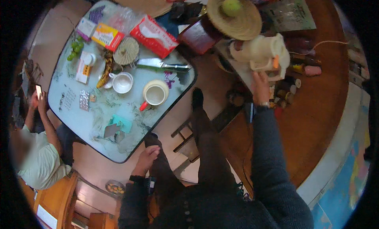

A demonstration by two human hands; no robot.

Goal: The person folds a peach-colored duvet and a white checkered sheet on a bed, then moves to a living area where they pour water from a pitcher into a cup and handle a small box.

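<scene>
At the right, a cream-coloured plastic jug with an orange part stands on the side surface. The fingers of my right hand meet its handle; whether they close around it is hidden. My left hand is beside my left knee, its fingers curled and nothing visible in them. Nearest to it on the glass-topped table lies a turquoise packet by some grey pieces. Farther in are a cream mug with a red handle part and a white cup.
A knife, a browned banana, grapes, a pill blister pack and several boxes lie on the table. Small jars stand beside the jug. A seated person holds a phone at left. A wooden stool stands near my legs.
</scene>
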